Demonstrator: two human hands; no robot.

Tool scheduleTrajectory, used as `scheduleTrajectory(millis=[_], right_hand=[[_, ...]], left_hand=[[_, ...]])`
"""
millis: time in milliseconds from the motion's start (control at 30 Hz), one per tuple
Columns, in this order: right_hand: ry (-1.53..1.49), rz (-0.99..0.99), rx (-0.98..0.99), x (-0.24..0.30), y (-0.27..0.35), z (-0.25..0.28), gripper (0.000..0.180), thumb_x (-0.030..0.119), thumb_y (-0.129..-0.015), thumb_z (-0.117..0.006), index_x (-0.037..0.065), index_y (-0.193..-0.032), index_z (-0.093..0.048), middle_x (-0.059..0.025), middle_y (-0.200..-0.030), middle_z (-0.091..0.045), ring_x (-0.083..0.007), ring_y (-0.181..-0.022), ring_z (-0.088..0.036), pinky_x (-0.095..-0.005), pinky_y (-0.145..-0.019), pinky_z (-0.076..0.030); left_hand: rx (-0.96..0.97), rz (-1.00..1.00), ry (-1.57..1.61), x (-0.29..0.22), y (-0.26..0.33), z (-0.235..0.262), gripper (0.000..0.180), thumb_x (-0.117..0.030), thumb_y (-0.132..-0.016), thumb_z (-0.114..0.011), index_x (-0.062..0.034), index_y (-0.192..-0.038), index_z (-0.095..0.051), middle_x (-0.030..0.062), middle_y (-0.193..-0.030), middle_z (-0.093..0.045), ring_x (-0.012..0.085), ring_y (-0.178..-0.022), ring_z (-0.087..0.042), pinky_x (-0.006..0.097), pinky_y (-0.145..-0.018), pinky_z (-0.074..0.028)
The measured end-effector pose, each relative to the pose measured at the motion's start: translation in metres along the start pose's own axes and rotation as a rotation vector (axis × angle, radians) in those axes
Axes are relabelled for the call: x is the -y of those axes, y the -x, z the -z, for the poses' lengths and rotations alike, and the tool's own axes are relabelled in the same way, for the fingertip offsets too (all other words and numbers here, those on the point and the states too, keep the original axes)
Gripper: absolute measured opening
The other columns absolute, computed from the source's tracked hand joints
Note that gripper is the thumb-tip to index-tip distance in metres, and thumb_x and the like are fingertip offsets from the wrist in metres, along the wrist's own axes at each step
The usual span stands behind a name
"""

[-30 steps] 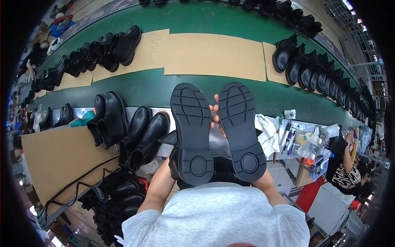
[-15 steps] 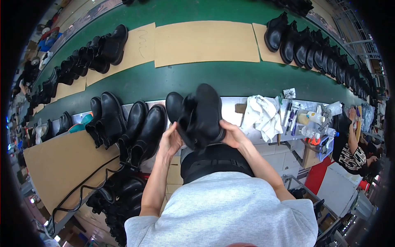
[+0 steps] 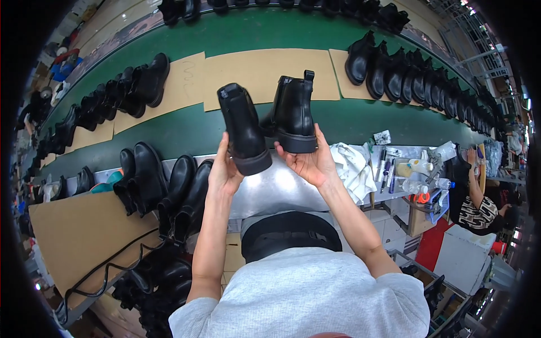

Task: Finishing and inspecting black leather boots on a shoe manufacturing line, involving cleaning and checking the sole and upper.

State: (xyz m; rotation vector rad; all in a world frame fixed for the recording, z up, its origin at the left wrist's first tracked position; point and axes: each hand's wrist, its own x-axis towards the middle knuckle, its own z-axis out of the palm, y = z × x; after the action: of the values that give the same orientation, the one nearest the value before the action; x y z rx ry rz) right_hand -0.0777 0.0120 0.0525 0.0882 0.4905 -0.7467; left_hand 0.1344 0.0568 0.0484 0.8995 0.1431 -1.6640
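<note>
A black ankle boot [image 3: 241, 121] is raised over the metal bench edge, with my left hand [image 3: 224, 173] closed around its heel and sole. The boot tilts, its shaft pointing away from me. In my right hand [image 3: 311, 163] rests a second black ankle boot [image 3: 295, 112], gripped low at the heel. This one stands nearly upright, heel toward me, with a pull loop at the top of the shaft. The boots are side by side with their lower parts close together. My left fingers are partly hidden behind the first boot.
Pairs of black boots [image 3: 147, 169] stand at the left bench edge. A white cloth [image 3: 354, 172], pens and bottles [image 3: 420, 166] lie to the right. Beyond, boots [image 3: 389, 73] line cardboard sheets [image 3: 270, 73] on a green belt [image 3: 349, 121]. Another person [image 3: 479, 214] sits at far right.
Both boots have been lifted away from my body and turned, so their heels now face me and their shafts point up or away. My arms have stretched forward.
</note>
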Motion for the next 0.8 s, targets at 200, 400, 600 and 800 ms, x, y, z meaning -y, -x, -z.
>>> scheduleTrajectory(millis=[200,400,600,800], right_hand=[[-0.043,-0.009,0.110,0.013,0.003,-0.001,0.074,0.059,-0.087,-0.044,-0.003,-0.128,-0.042,-0.0252,-0.113,-0.051,-0.0278,-0.093,-0.058,-0.0245,-0.058,-0.048],[0.010,0.056,0.055,0.022,-0.004,-0.005,0.072,0.059,-0.088,-0.044,-0.001,-0.128,-0.042,-0.0243,-0.116,-0.050,-0.0270,-0.095,-0.057,-0.0226,-0.056,-0.046],[-0.010,0.097,-0.020,0.012,-0.019,-0.007,0.070,0.058,-0.088,-0.046,0.001,-0.128,-0.043,-0.0245,-0.120,-0.049,-0.0304,-0.103,-0.054,-0.0246,-0.062,-0.046],[0.606,-0.020,-0.074,0.008,0.013,0.093,0.071,0.055,-0.092,-0.035,0.002,-0.139,-0.031,-0.0134,-0.139,-0.040,-0.0299,-0.129,-0.037,-0.0433,-0.107,-0.028]], left_hand=[[0.239,0.002,-0.178,0.014,-0.005,0.072,0.039,-0.032,-0.093,-0.052,-0.0073,-0.123,-0.051,0.0062,-0.117,-0.061,0.0163,-0.107,-0.058,0.032,-0.093,-0.044],[-0.454,-0.075,-0.768,0.048,0.002,0.127,0.049,-0.025,-0.089,-0.058,-0.0034,-0.131,-0.043,0.0074,-0.120,-0.053,0.0167,-0.109,-0.050,0.030,-0.083,-0.039],[-0.387,-0.288,-0.743,0.021,0.028,0.072,0.052,-0.032,-0.087,-0.059,-0.0025,-0.128,-0.045,0.0130,-0.125,-0.047,0.0210,-0.111,-0.047,0.033,-0.092,-0.038],[-0.207,-0.477,-1.440,0.051,0.067,0.000,0.064,-0.038,-0.077,-0.067,0.0053,-0.119,-0.046,0.0234,-0.113,-0.051,0.0350,-0.101,-0.052,0.036,-0.084,-0.045]])
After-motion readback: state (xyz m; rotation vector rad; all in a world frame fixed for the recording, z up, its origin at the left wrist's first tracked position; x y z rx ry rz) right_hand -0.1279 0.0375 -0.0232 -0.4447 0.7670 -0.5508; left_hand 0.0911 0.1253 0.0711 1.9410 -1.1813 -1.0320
